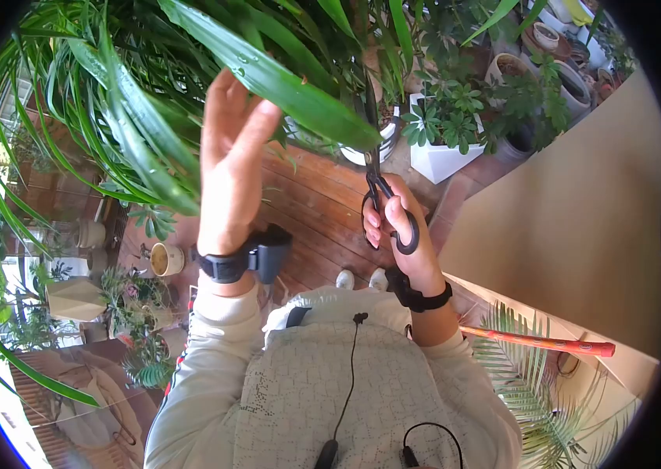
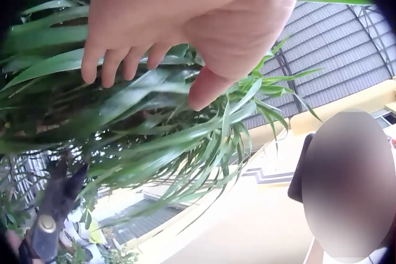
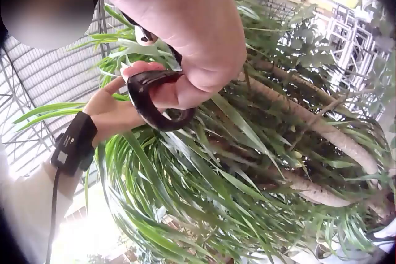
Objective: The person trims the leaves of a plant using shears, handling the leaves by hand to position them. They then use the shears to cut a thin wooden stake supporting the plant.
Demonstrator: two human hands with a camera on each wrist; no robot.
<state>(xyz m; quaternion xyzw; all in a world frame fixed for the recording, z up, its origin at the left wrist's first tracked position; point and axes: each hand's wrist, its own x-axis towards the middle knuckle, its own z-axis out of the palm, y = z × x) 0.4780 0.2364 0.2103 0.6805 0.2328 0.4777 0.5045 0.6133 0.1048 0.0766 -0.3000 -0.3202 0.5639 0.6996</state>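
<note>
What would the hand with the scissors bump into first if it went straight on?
Probably the long broad green leaf right above the black-handled metal scissors that the right hand holds, though depth is unclear.

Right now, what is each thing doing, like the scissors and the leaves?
Scissors: pointing up into the leaves, blades hidden.
Left hand: raised, fingers straight, among the leaves.
Right hand: gripping the scissors' handles.
Leaves: green, wet with drops.
Orange stick: lying flat.
</note>
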